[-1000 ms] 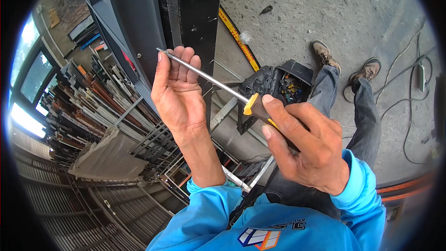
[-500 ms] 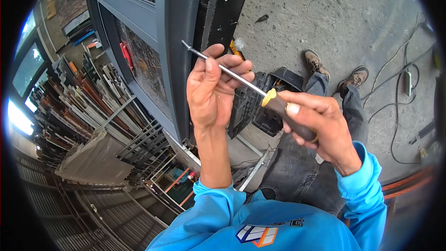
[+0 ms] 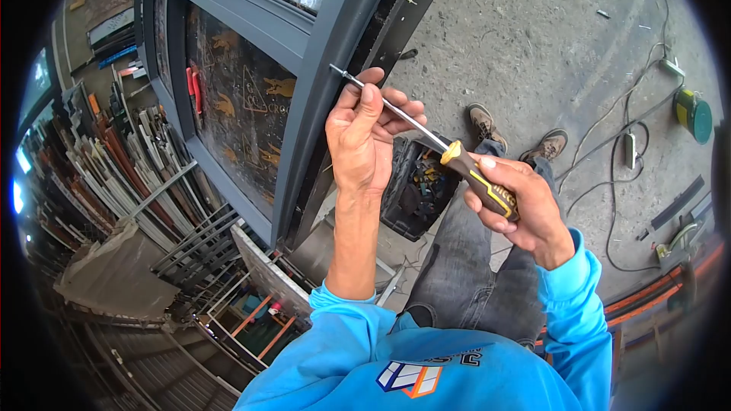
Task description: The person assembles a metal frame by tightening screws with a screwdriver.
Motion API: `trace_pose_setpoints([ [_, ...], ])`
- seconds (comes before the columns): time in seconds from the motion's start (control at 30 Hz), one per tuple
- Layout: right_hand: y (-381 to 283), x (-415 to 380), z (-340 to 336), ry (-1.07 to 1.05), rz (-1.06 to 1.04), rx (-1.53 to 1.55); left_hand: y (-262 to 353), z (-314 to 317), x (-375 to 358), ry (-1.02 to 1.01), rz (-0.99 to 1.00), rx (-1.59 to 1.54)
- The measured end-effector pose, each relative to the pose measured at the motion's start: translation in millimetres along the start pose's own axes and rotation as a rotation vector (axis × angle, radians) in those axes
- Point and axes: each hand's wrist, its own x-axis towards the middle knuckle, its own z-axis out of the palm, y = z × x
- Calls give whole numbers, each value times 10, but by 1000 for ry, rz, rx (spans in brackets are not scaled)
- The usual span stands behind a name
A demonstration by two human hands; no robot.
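Observation:
A screwdriver (image 3: 481, 181) with a dark and yellow handle lies diagonally across the middle of the view. My right hand (image 3: 521, 205) is wrapped round its handle. The shaft rests against my left hand (image 3: 364, 133), pinched between thumb and index finger near the tip, with the other fingers spread. A small screw (image 3: 336, 69) sits at the shaft's end, over the grey metal frame (image 3: 308, 103). Whether its point touches the frame I cannot tell.
An open black toolbox (image 3: 419, 190) stands beside my legs. Red-handled pliers (image 3: 194, 90) lie on the panel inside the frame. Cables (image 3: 613, 175) and a green container (image 3: 694, 117) are on the floor at the right. Long profiles (image 3: 114, 175) are stacked at the left.
The view has shifted, showing more of the framed panel and the toolbox's contents. The handle has turned, so its yellow marking now shows. Both hands keep their hold.

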Motion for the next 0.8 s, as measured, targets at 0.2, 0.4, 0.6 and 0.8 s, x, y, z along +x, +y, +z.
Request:
trace_pose_setpoints([
  [0.2, 251, -137, 117, 602, -1047, -1521, -84, 83, 56, 175, -25, 24],
  [0.4, 219, -143, 59, 204, -222, -31, -24, 41, 54, 142, -31, -44],
  [0.6, 437, -222, 138, 581, -965, -1123, -128, 80, 119, 239, -32, -2],
  [0.8, 238, -218, 128, 394, -433, -299, -117, 110, -11, 36, -94, -194],
])
